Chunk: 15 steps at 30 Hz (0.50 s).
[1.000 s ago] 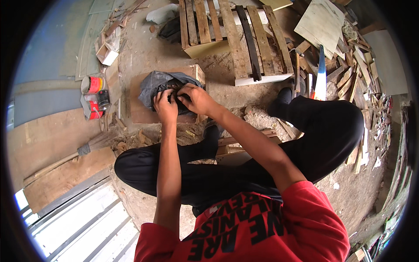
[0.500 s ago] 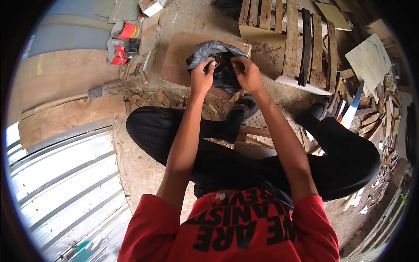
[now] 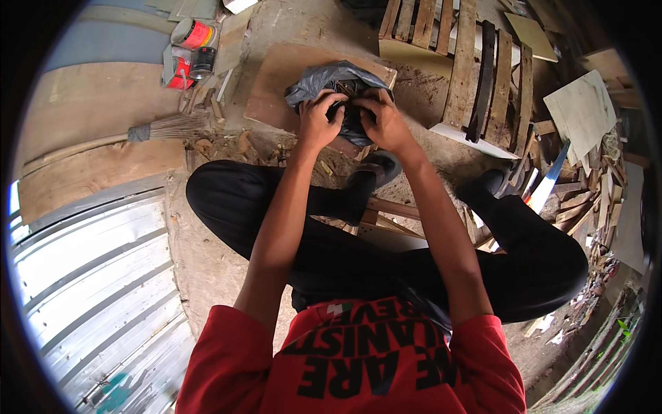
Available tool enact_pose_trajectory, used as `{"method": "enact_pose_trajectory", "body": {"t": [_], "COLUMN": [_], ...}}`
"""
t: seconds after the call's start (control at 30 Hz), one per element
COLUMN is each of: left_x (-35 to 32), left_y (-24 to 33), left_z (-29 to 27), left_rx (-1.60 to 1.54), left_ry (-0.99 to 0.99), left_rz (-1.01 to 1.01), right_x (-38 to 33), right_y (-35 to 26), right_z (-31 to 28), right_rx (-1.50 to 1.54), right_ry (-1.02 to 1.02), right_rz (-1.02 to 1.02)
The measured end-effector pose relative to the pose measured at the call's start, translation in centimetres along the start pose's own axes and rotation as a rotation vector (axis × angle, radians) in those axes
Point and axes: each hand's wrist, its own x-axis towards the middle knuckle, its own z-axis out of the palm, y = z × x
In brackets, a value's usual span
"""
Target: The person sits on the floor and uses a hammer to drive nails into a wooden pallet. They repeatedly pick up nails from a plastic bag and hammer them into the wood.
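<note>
A dark grey plastic bag point(image 3: 312, 83) stands with its mouth spread wide on a brown wooden board. Thin brownish pieces point(image 3: 345, 87) show inside it, too small to name surely. At the left of the mouth, my left hand point(image 3: 320, 121) has bent fingers closed on the bag's edge, thumb toward the middle. My right hand point(image 3: 386, 123) grips the right edge in the same way, its fingers curled inward. Both hands are close together, and their fingertips are partly hidden in the dark folds.
The board point(image 3: 270, 86) lies on the dirt floor past my feet. A slatted wooden pallet point(image 3: 460, 65) stands at the right, near a handsaw point(image 3: 548, 181) and scrap wood. Paint cans point(image 3: 201, 63) and a stick broom point(image 3: 162, 129) lie left.
Both hands have moved inward, closer to each other, with the fingers curling further into the bag's mouth. More of the brownish contents shows. The whole view has shifted slightly.
</note>
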Motion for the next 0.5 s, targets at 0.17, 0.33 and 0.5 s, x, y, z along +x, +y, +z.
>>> {"method": "enact_pose_trajectory", "body": {"t": [0.17,0.33,0.5], "left_x": [-0.2,-0.5,-0.4], "left_y": [-1.1,-0.7,-1.0], "left_z": [0.9,1.8,1.5], "left_rx": [-0.006,0.009,-0.082], "left_ry": [0.097,0.18,0.116], "left_rz": [0.062,0.074,0.085], "right_x": [-0.7,-1.5,-1.7], "right_y": [0.4,0.7,-0.2], "right_z": [0.0,0.7,1.2], "right_rx": [-0.005,0.031,0.011], "right_ry": [-0.034,0.081,0.141], "right_rz": [-0.084,-0.089,-0.003]}}
